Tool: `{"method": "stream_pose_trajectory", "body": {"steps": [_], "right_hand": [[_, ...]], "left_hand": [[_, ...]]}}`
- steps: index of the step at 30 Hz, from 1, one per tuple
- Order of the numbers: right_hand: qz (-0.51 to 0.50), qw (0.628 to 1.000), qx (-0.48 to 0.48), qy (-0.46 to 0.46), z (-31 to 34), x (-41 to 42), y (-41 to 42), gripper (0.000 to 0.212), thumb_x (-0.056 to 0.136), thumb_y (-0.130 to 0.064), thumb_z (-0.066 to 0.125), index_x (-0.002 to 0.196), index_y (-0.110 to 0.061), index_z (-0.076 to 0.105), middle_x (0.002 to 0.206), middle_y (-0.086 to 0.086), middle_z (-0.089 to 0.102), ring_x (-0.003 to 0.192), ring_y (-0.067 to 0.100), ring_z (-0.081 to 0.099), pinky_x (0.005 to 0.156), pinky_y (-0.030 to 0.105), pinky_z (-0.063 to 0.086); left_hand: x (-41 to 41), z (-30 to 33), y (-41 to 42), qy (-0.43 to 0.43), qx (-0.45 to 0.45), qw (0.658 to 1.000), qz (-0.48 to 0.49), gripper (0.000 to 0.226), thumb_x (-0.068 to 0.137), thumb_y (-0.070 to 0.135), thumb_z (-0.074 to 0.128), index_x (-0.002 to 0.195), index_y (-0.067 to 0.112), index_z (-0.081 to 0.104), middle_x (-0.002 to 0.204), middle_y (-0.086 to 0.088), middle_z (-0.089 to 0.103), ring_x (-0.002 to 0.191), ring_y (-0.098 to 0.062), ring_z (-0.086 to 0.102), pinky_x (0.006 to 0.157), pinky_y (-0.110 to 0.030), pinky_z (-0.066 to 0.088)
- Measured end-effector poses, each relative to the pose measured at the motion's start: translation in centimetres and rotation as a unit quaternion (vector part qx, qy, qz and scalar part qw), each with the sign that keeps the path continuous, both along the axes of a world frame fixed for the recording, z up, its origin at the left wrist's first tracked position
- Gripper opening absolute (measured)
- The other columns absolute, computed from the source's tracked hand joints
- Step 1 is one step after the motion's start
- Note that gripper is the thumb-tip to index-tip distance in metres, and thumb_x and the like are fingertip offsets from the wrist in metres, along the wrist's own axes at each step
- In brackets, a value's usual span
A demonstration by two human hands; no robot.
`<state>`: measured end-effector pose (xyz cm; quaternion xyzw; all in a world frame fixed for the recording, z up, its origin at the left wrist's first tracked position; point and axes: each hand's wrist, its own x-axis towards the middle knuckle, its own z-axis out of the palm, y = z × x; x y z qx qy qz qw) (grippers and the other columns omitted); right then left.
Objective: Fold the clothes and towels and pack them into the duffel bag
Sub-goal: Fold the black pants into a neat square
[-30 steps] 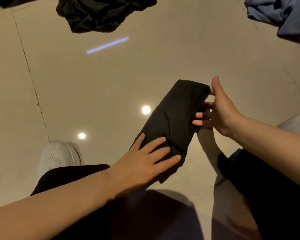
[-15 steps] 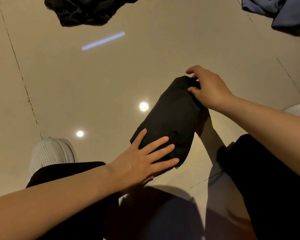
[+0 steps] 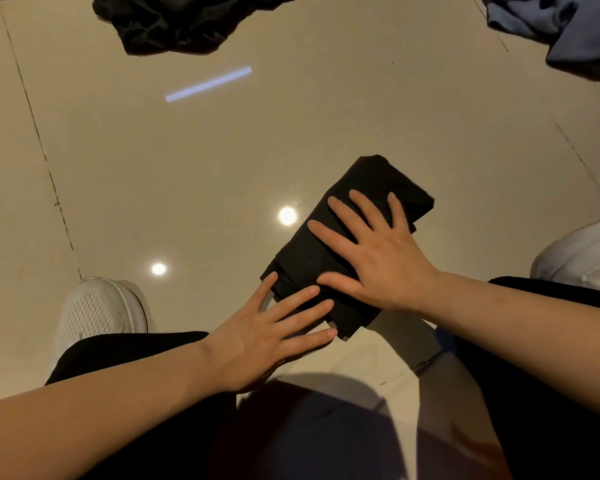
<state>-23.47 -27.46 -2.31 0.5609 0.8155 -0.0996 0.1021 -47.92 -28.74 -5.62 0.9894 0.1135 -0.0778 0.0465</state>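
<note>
I see both my left hand [image 3: 257,336] and right hand [image 3: 378,252] pressing spread, flat fingers on the folded black garment [image 3: 368,188] lying on the tiled floor [image 3: 187,168] between my white shoes [image 3: 97,310], crumpled black clothing [image 3: 181,22] and blue cloth [image 3: 568,26] beyond.

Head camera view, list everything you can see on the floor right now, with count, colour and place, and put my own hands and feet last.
folded cloth: one, black, on the floor at centre right, under both hands
crumpled garment: one, black, top centre
blue clothes: a pile, top right corner
floor: beige glossy tiles with light reflections
shoes: two, white, one at left, one at the right edge
left hand: flat, fingers on the cloth's near end
right hand: flat, spread, pressing the cloth
</note>
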Motion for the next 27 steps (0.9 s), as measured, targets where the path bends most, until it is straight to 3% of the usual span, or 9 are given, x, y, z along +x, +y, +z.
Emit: {"method": "stream_pose_trajectory", "body": {"steps": [4,6,9,13,15,17,23,27], "right_hand": [[0.012,0.998,-0.066,-0.001,-1.6,0.4,1.6,0.08,0.08,-0.079,0.012,0.15,-0.042,0.0,0.16,0.011,0.014,0.147,0.036,0.01,0.108,0.071,0.006],[0.0,0.998,-0.063,-0.01,-1.8,0.5,2.5,0.084,0.074,-0.082,0.005,0.149,-0.045,-0.007,0.162,0.008,0.003,0.148,0.032,0.001,0.11,0.07,0.002],[-0.07,0.996,-0.059,-0.002,-1.7,1.8,3.7,0.087,0.072,-0.084,0.007,0.15,-0.045,-0.002,0.162,0.005,0.0,0.148,0.029,-0.003,0.111,0.069,0.001],[-0.211,0.973,-0.088,0.005,-1.0,6.5,5.6,0.081,0.081,-0.08,0.03,0.149,-0.047,0.0,0.162,-0.001,-0.003,0.148,0.025,-0.006,0.112,0.066,-0.002],[-0.27,0.957,-0.103,-0.009,-0.7,9.4,5.5,0.082,0.081,-0.08,0.032,0.149,-0.047,0.0,0.162,-0.003,-0.003,0.148,0.024,-0.005,0.112,0.066,0.0],[-0.31,0.943,-0.116,-0.027,-0.3,11.7,4.9,0.082,0.082,-0.079,0.032,0.149,-0.046,-0.002,0.162,-0.003,-0.004,0.148,0.025,-0.005,0.112,0.067,0.001],[-0.303,0.942,-0.113,-0.094,-0.2,11.6,4.4,0.074,0.092,-0.067,0.028,0.15,-0.04,-0.011,0.162,0.004,-0.007,0.147,0.033,-0.008,0.109,0.069,0.003],[-0.265,0.96,-0.015,-0.088,0.1,9.7,3.5,0.066,0.098,-0.052,0.035,0.153,-0.032,0.004,0.161,0.008,0.007,0.148,0.031,0.002,0.113,0.065,0.004]], "left_hand": [[0.2,-0.2,0.3,0.003,0.006,1.0,0.009,0.073,0.087,0.045,0.057,0.151,0.031,0.027,0.156,-0.008,0.028,0.145,-0.032,0.018,0.103,-0.067,0.032],[0.4,-0.3,0.5,0.005,0.009,1.0,0.016,0.073,0.086,0.051,0.053,0.151,0.031,0.027,0.157,-0.008,0.025,0.145,-0.032,0.015,0.1,-0.07,0.032],[0.2,-0.9,0.6,0.023,-0.007,0.997,0.076,0.084,0.08,0.066,0.054,0.151,0.032,0.027,0.158,-0.008,0.024,0.144,-0.035,0.017,0.094,-0.075,0.035],[-1.0,-1.6,1.8,0.064,-0.048,0.966,0.245,0.103,0.069,0.093,0.031,0.151,0.031,0.028,0.157,-0.012,0.025,0.145,-0.038,0.01,0.079,-0.078,0.038],[-1.3,-1.9,2.2,0.077,-0.053,0.959,0.266,0.11,0.063,0.098,0.028,0.15,0.03,0.03,0.157,-0.013,0.025,0.147,-0.036,0.0,0.076,-0.078,0.039],[-1.3,-2.3,2.3,0.082,-0.049,0.96,0.262,0.113,0.061,0.098,0.03,0.15,0.029,0.031,0.157,-0.014,0.025,0.145,-0.038,0.005,0.073,-0.077,0.04],[-1.2,-2.5,2.5,0.073,-0.054,0.964,0.25,0.113,0.061,0.098,0.028,0.149,0.028,0.033,0.156,-0.015,0.027,0.139,-0.04,0.021,0.07,-0.076,0.04],[-1.2,-2.1,2.8,0.078,-0.074,0.961,0.254,0.107,0.064,0.095,0.027,0.15,0.033,0.029,0.159,-0.01,0.02,0.141,-0.036,0.019,0.077,-0.077,0.038]]}}
